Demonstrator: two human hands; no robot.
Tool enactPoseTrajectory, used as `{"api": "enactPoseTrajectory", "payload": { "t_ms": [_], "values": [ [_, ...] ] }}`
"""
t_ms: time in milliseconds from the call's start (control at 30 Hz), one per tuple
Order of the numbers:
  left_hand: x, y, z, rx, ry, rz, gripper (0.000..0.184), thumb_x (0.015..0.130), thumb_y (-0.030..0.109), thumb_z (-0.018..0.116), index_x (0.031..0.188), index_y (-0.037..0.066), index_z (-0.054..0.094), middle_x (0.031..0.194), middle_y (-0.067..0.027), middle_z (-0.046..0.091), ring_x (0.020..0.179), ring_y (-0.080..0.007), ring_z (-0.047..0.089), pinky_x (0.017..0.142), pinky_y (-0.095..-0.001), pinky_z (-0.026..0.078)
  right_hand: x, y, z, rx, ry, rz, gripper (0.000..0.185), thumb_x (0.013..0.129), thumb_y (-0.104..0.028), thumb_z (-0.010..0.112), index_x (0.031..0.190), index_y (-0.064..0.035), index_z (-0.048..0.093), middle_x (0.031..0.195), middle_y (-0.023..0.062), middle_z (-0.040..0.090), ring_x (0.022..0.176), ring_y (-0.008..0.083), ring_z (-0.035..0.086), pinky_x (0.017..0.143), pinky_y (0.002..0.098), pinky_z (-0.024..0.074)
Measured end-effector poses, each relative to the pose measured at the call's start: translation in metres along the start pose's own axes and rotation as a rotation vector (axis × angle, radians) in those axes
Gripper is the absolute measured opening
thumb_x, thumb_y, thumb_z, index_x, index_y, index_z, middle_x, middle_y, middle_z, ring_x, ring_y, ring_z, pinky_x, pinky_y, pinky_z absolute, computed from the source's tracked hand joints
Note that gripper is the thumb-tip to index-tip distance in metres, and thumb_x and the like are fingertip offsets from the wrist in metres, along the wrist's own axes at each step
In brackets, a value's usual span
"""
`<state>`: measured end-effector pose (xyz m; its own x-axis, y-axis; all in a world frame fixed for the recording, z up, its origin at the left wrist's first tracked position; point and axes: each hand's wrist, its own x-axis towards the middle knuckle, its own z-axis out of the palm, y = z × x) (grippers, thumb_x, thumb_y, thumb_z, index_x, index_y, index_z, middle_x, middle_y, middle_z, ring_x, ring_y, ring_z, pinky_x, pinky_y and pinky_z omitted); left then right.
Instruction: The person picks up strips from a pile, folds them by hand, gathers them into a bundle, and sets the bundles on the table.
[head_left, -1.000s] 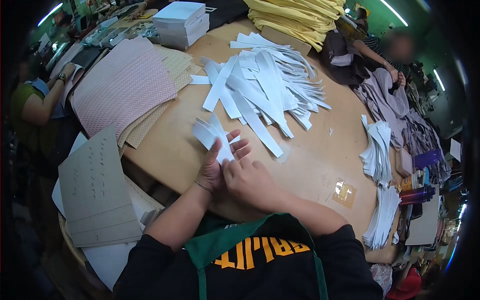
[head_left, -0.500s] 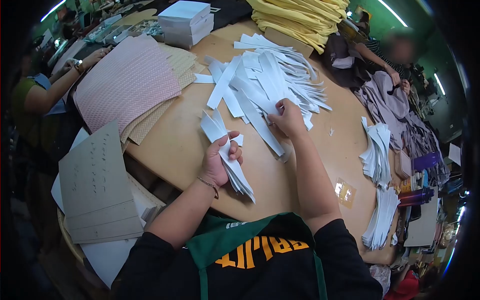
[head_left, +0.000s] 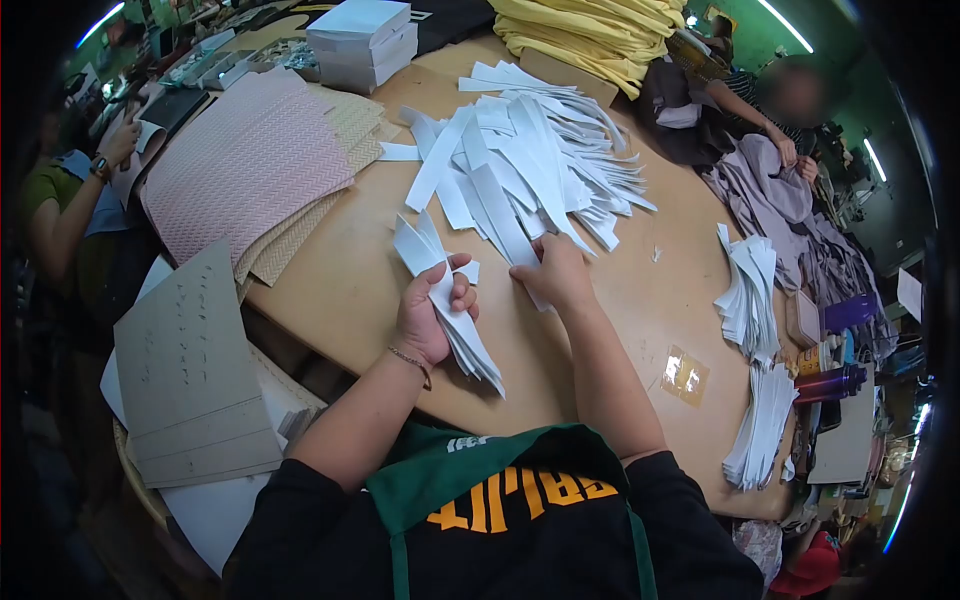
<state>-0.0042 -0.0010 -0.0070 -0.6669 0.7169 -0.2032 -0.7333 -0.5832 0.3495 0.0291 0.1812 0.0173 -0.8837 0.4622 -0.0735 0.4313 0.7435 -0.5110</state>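
My left hand [head_left: 434, 310] is closed around a bundle of white strips [head_left: 463, 335], their ends fanning out above and below the fingers. To its right, my right hand [head_left: 556, 272] pinches a single white strip [head_left: 500, 215] near its lower end. That strip lies slanted against the front of a loose heap of white strips [head_left: 560, 150] on the brown table [head_left: 540, 370]. What the strips are made of, I cannot tell.
Two bundles of white strips [head_left: 748, 300] lie along the right side. Pink patterned sheets [head_left: 245, 165] and grey boards [head_left: 195, 370] are at left. Behind are white boxes [head_left: 362, 45] and folded yellow cloth [head_left: 585, 40]. Co-workers sit or stand at both sides; one handles purple-grey cloth [head_left: 770, 195].
My right hand has come down and slightly left from the heap to the lower end of a strip, which it now pinches. My left hand keeps its bundle nearly in place.
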Motion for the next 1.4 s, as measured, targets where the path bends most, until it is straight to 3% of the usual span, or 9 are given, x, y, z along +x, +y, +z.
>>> {"api": "enactPoseTrajectory", "payload": {
  "t_ms": [167,367,533,633,767,800,900,1133,1400],
  "values": [
    [0.001,-0.003,-0.003,0.062,0.039,0.035,0.029,0.079,0.021,0.049,0.103,0.005,0.045,0.067,-0.0016,0.045,0.057,-0.0108,0.04,0.056,-0.0276,0.037,0.008,-0.016,-0.012,0.348,-0.167,-0.111,0.039,0.063,-0.013,0.069,0.094,0.0011,0.052,0.082,0.0149,0.057,0.074,0.0254,0.057,0.063,0.0319,0.0453],
    [-0.012,-0.014,0.01,0.142,-0.027,0.073,0.057,0.073,0.051,0.056,0.11,0.009,0.045,0.095,-0.0032,0.054,0.081,-0.0142,0.053,0.067,-0.03,0.044,-0.03,-0.06,-0.041,1.077,-0.392,-0.252,0.036,0.067,0.0,0.065,0.1,-0.0036,0.049,0.08,0.0051,0.055,0.068,0.0091,0.051,0.059,0.0229,0.0426],
    [-0.021,-0.023,0.031,0.251,-0.064,0.039,0.042,0.081,0.038,0.051,0.108,0.007,0.045,0.101,-0.0097,0.054,0.099,-0.0231,0.05,0.088,-0.0357,0.038,-0.095,-0.04,-0.023,0.373,-0.122,-0.497,0.043,0.06,-0.015,0.072,0.097,-0.0043,0.052,0.096,0.0091,0.049,0.087,0.0204,0.047,0.073,0.0274,0.0394],
    [-0.025,-0.032,0.074,0.224,-0.17,0.193,0.028,0.083,0.022,0.051,0.102,0.002,0.045,0.085,-0.0088,0.056,0.086,-0.0204,0.055,0.076,-0.0338,0.044,-0.128,-0.015,-0.046,0.625,0.169,-0.623,0.053,0.061,-0.017,0.071,0.107,-0.006,0.046,0.112,0.011,0.045,0.109,0.0271,0.039,0.087,0.0369,0.034],
    [-0.024,-0.027,0.115,0.332,-0.496,0.415,0.032,0.082,0.014,0.049,0.111,0.002,0.039,0.085,-0.0106,0.056,0.083,-0.0205,0.057,0.075,-0.0332,0.044,-0.133,0.01,-0.015,2.0,0.032,0.161,0.077,0.075,-0.06,0.043,0.126,-0.0058,0.026,0.128,0.0147,0.028,0.115,0.0238,0.033,0.093,0.0463,0.0274],
    [-0.022,-0.032,0.121,0.295,-0.562,0.419,0.035,0.082,0.011,0.049,0.113,0.002,0.037,0.085,-0.0112,0.056,0.083,-0.0208,0.057,0.076,-0.0332,0.044,-0.134,0.0,-0.021,2.013,0.021,0.186,0.082,0.076,-0.067,0.027,0.129,-0.0053,0.021,0.127,0.0163,0.03,0.112,0.0239,0.035,0.092,0.0418,0.0303],
    [-0.025,-0.053,0.127,0.3,-0.521,0.348,0.042,0.079,0.005,0.047,0.118,0.002,0.031,0.083,-0.0113,0.055,0.081,-0.0207,0.057,0.076,-0.0328,0.044,-0.126,-0.007,-0.021,2.174,-0.035,-0.002,0.074,0.079,-0.063,0.031,0.127,-0.0062,0.026,0.121,0.0152,0.037,0.108,0.0231,0.04,0.09,0.0364,0.0332],
    [-0.026,-0.058,0.113,0.411,-0.414,0.293,0.038,0.078,-0.001,0.046,0.115,0.0,0.036,0.083,-0.0092,0.052,0.07,-0.0161,0.053,0.067,-0.0284,0.045,-0.121,0.037,-0.038,1.047,0.39,-0.188,0.064,0.08,-0.039,0.052,0.125,-0.0007,0.026,0.12,0.0181,0.035,0.116,0.0266,0.032,0.094,0.0349,0.0272],
    [-0.027,-0.077,0.125,0.385,-0.5,0.201,0.029,0.079,0.0,0.048,0.108,0.001,0.043,0.087,-0.01,0.052,0.077,-0.0193,0.056,0.07,-0.0292,0.046,-0.138,0.024,-0.057,1.566,0.078,-0.207,0.077,0.08,-0.058,0.035,0.131,-0.005,0.014,0.119,0.021,0.039,0.112,0.0307,0.037,0.095,0.039,0.0269]
  ]
}}
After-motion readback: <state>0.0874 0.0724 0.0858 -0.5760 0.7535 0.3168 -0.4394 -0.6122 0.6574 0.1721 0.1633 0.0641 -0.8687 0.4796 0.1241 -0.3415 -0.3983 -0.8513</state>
